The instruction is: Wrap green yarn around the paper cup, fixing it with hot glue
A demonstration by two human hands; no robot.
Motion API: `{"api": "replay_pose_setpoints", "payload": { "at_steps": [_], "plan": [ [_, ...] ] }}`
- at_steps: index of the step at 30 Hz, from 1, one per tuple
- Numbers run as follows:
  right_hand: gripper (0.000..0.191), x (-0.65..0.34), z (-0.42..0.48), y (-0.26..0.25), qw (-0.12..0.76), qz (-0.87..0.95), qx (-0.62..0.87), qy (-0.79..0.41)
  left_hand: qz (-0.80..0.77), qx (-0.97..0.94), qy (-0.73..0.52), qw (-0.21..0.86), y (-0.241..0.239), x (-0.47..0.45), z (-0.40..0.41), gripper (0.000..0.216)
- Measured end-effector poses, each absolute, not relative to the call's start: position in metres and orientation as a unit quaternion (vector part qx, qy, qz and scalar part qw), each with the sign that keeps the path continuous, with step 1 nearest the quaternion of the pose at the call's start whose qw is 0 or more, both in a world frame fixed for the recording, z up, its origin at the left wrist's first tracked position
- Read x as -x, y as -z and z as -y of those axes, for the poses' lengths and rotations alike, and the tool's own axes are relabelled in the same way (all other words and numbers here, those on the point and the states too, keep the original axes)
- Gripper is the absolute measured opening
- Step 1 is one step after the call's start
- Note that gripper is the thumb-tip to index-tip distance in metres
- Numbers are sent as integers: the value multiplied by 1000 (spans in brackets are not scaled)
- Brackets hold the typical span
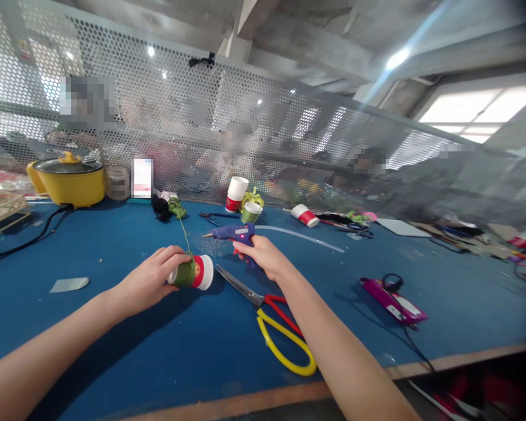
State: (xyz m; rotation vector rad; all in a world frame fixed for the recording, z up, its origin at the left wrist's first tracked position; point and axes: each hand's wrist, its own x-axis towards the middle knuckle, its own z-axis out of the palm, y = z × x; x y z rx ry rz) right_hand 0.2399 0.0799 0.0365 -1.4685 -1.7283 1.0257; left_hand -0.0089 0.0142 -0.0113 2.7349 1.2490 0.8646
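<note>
My left hand (151,280) is closed around a paper cup (193,272) lying on its side, partly wrapped in green yarn, with its white and red end showing. A green yarn strand runs up from the cup to a green yarn bundle (175,206) near the mesh wall. My right hand (263,256) grips a blue glue gun (234,233), its nozzle pointing left above the table, a little right of and above the cup. Scissors (267,316) with red and yellow handles lie between my forearms.
The blue table (114,351) carries a yellow pot (70,180) at far left, paper cups (236,193) and a tipped cup (304,215) near the perforated mesh wall (245,117), a magenta device (394,301) with a cable at right, and a grey scrap (69,285) at left. People sit behind the mesh.
</note>
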Motion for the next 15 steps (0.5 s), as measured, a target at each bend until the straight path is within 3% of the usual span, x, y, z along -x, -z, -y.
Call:
{"api": "replay_pose_setpoints", "payload": {
  "at_steps": [3,9,15],
  "plan": [
    [24,-242,-100,-26,271,683,617,-281,-397,-876,-276,2,12,9,-14,56],
    [28,-242,-123,-5,210,691,658,-211,-395,-880,-265,-10,11,7,-14,59],
    [20,-235,-121,-12,167,720,668,-88,-390,-882,-262,-26,11,5,-12,59]
  ]
}}
